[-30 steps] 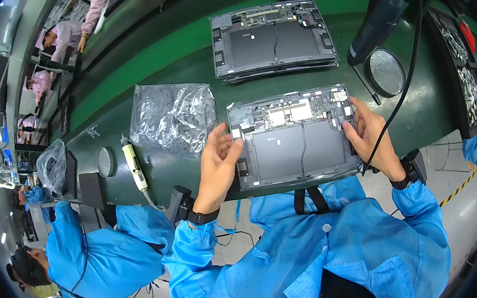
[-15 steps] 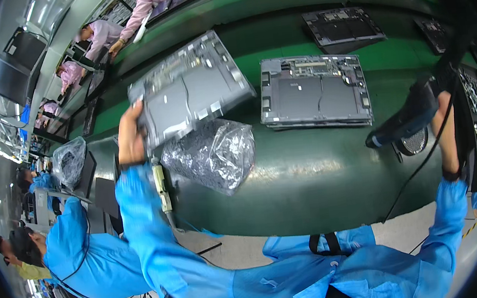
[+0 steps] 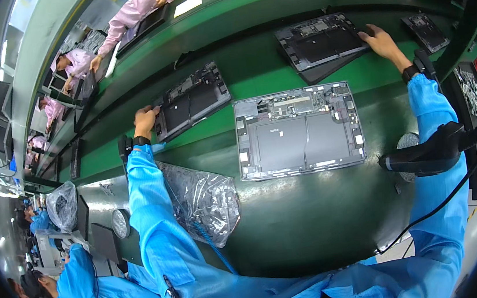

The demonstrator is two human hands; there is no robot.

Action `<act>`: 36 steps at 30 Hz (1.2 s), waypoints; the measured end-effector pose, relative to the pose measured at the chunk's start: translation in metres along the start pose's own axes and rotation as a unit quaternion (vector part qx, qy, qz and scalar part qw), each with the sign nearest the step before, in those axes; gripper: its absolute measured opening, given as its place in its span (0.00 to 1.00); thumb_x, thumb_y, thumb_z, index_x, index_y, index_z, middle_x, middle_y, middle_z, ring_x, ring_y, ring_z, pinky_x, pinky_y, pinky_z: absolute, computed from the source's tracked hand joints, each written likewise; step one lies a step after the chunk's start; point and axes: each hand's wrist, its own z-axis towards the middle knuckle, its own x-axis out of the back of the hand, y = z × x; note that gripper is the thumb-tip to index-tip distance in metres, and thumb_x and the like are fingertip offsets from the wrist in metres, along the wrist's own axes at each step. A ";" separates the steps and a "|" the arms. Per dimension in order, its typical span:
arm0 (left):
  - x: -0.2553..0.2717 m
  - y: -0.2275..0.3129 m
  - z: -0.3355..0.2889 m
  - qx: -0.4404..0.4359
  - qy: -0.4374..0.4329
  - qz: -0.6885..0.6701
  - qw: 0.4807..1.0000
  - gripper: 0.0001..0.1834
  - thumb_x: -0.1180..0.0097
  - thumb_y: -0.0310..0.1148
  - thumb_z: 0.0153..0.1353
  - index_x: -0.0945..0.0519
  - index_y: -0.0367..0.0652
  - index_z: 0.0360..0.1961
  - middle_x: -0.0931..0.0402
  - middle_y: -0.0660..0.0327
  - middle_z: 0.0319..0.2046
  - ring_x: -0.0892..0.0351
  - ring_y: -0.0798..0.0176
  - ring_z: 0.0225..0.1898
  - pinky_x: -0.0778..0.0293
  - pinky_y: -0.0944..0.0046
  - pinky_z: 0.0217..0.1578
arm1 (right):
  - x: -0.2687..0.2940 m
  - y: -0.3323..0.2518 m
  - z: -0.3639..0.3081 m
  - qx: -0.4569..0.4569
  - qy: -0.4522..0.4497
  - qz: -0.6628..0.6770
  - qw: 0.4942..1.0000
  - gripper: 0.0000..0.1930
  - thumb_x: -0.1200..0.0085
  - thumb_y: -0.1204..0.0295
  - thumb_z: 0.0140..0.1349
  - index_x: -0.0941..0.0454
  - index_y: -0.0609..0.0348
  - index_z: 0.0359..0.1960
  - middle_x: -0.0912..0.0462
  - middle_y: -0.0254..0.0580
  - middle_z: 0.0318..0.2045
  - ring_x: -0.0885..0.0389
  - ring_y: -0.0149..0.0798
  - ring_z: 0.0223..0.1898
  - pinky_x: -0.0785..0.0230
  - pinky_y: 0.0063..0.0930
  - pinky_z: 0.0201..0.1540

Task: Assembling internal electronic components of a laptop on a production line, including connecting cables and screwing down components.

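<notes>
Three opened laptop bases with bare inner parts lie before me on the green bench. My left hand (image 3: 145, 122) is closed on the left edge of the left laptop base (image 3: 191, 100), which sits at a slant. At the far right, my right hand (image 3: 383, 46) reaches to the right edge of another laptop base (image 3: 323, 40), fingers and thumb at its corner. Under that one a dark flat panel (image 3: 332, 69) sticks out. Between my arms, untouched, rests the largest-looking laptop base (image 3: 299, 142), grey with a black cable down its middle.
A crinkled clear plastic bag (image 3: 206, 202) lies beside my left forearm. A black corded device (image 3: 425, 155) hangs over my right forearm. Trays of small parts (image 3: 470, 92) stand at the right edge. Co-workers in blue (image 3: 107, 285) and pink (image 3: 136, 5) work nearby.
The left laptop base, held up and tilted before, is now lower and farther from me. My right hand has left the area by the black device and reached to the far laptop base.
</notes>
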 end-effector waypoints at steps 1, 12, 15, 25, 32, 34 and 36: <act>-0.009 0.029 -0.006 -0.081 0.091 0.256 0.959 0.24 0.36 0.42 0.74 0.14 0.43 0.66 0.12 0.49 0.57 0.13 0.49 0.56 0.21 0.56 0.59 | -0.005 0.008 0.006 -0.006 0.000 -0.007 1.000 0.36 0.40 0.48 0.74 0.22 0.69 0.70 0.16 0.67 0.65 0.17 0.62 0.67 0.28 0.47 0.71; -0.185 0.357 -0.131 0.041 -0.441 -0.165 0.881 0.37 0.45 0.53 0.81 0.29 0.27 0.72 0.23 0.41 0.67 0.16 0.47 0.62 0.17 0.49 0.63 | -0.036 -0.086 -0.039 -0.045 -0.023 -0.051 0.997 0.28 0.41 0.51 0.70 0.14 0.69 0.53 0.14 0.74 0.55 0.15 0.69 0.60 0.24 0.55 0.67; -0.236 0.277 -0.008 -0.406 -0.357 -0.078 0.838 0.13 0.48 0.34 0.80 0.18 0.45 0.59 0.14 0.56 0.47 0.15 0.52 0.47 0.18 0.40 0.57 | -0.023 -0.121 -0.042 -0.038 0.017 -0.001 0.999 0.27 0.37 0.56 0.68 0.14 0.70 0.56 0.12 0.73 0.54 0.14 0.68 0.59 0.23 0.54 0.66; 0.065 0.281 -0.238 -0.061 -0.228 -0.444 0.864 0.17 0.46 0.36 0.83 0.17 0.32 0.58 0.13 0.57 0.53 0.14 0.60 0.52 0.20 0.54 0.59 | 0.118 -0.151 -0.181 0.078 -0.120 0.402 0.904 0.24 0.43 0.60 0.81 0.20 0.66 0.68 0.12 0.39 0.48 0.18 0.29 0.49 0.25 0.28 0.54; 0.143 0.113 -0.441 0.057 -0.155 -0.397 0.903 0.29 0.41 0.41 0.80 0.24 0.29 0.71 0.18 0.51 0.64 0.20 0.57 0.65 0.28 0.55 0.70 | 0.165 -0.162 -0.434 0.164 -0.205 0.219 0.940 0.64 0.11 0.51 0.38 0.31 0.58 0.80 0.12 0.53 0.61 0.16 0.55 0.60 0.27 0.46 0.67; 0.125 0.106 -0.513 0.110 -0.158 -0.394 0.899 0.34 0.42 0.43 0.81 0.30 0.29 0.77 0.23 0.49 0.71 0.25 0.56 0.71 0.33 0.55 0.75 | 0.158 -0.183 -0.461 0.212 -0.228 0.200 0.929 0.77 0.11 0.47 0.33 0.45 0.66 0.85 0.22 0.60 0.71 0.24 0.62 0.69 0.36 0.51 0.75; 0.085 0.107 -0.544 0.091 -0.198 -0.410 0.886 0.37 0.45 0.42 0.83 0.38 0.28 0.82 0.32 0.47 0.77 0.34 0.54 0.78 0.42 0.55 0.79 | 0.158 -0.189 -0.481 0.203 -0.227 0.189 0.933 0.79 0.10 0.48 0.33 0.47 0.70 0.85 0.27 0.63 0.75 0.27 0.66 0.72 0.39 0.54 0.77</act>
